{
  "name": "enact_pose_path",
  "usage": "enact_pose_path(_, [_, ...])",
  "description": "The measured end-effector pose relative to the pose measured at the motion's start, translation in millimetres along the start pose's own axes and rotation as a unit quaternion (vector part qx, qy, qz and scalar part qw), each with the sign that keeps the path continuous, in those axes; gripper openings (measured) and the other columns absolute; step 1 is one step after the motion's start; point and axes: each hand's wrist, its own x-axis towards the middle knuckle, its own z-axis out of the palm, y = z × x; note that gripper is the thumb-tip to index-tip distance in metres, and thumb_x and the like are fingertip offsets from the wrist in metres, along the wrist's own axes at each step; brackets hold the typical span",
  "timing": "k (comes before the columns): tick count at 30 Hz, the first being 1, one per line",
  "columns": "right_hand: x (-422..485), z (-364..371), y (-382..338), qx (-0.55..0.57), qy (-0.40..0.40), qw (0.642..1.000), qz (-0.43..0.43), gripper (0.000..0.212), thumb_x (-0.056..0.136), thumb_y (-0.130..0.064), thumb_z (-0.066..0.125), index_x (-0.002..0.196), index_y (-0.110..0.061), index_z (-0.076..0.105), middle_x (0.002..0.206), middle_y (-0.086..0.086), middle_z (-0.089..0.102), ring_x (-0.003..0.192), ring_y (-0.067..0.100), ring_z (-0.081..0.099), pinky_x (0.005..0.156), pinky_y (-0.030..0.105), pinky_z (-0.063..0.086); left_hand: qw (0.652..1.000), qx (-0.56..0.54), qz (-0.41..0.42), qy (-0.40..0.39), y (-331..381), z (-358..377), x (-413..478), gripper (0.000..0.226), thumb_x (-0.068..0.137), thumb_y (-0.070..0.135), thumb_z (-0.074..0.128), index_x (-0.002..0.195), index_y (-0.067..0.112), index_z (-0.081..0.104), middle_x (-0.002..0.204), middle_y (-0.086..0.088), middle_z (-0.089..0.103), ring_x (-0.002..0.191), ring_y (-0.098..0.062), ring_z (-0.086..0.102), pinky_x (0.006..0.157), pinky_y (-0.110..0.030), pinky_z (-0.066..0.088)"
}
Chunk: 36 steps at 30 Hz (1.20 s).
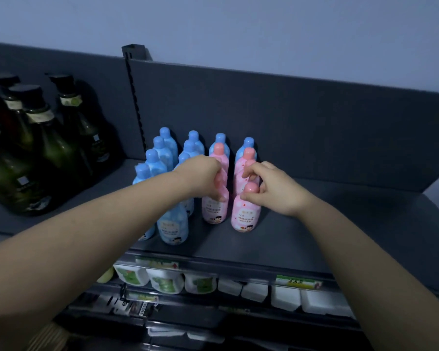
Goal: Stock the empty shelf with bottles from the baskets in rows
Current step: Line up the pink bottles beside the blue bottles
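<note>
While four rows already run from the back panel toward the front edge of the shelf point(314, 236), stocking looks approx. half done. Blue bottles point(173, 225) fill the two rows at the shelf's left end; pink bottles point(245, 214) follow, w/ blue ones at the back. Left hand point(200, 178) is closed round the front pink bottle point(213, 211) of row three; right hand point(276, 188) pinches the neck of row four's front bottle. Right part of the shelf is bare; baskets not in view.
</note>
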Motion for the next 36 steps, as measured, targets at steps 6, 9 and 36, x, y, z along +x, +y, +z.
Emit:
enact_pose_path(6, [-0.7,-4.2,5.6,-0.072,-0.018,0.997,-0.011,0.028,0.080,-0.030,0.078,0.097,-0.017,0.061,0.088,-0.012,0.049,0.078,0.007,0.049,0.073,0.027,0.041,0.999,0.037,0.006,-0.033,1.1,-12.8,-1.8,0.031,0.083,0.044,0.071,0.077,0.029,0.045,0.080,0.000,0.059,0.084,-0.023,0.059,0.076,-0.036,0.051])
enact_pose_path(9, [5.8,-5.7,0.0,-0.086,-0.011,0.996,-0.023,0.028,0.081,-0.026,0.077,0.104,-0.018,0.063,0.089,-0.017,0.046,0.087,0.011,0.050,0.076,0.025,0.037,0.999,0.042,-0.024,-0.024,-9.4,-14.9,-1.5,0.034,0.080,0.050,0.072,0.087,0.022,0.053,0.080,0.000,0.061,0.084,-0.023,0.062,0.075,-0.038,0.054])
enact_pose_path(36, [17.1,2.3,-5.2,-0.108,0.011,0.994,0.012,0.031,0.079,-0.032,0.078,0.105,-0.021,0.064,0.095,-0.005,0.059,0.086,0.015,0.055,0.072,0.029,0.042,0.998,0.055,0.016,-0.003,-26.0,-5.8,18.8,0.040,0.073,0.053,0.078,0.075,0.023,0.051,0.070,0.003,0.053,0.071,-0.017,0.053,0.060,-0.031,0.044])
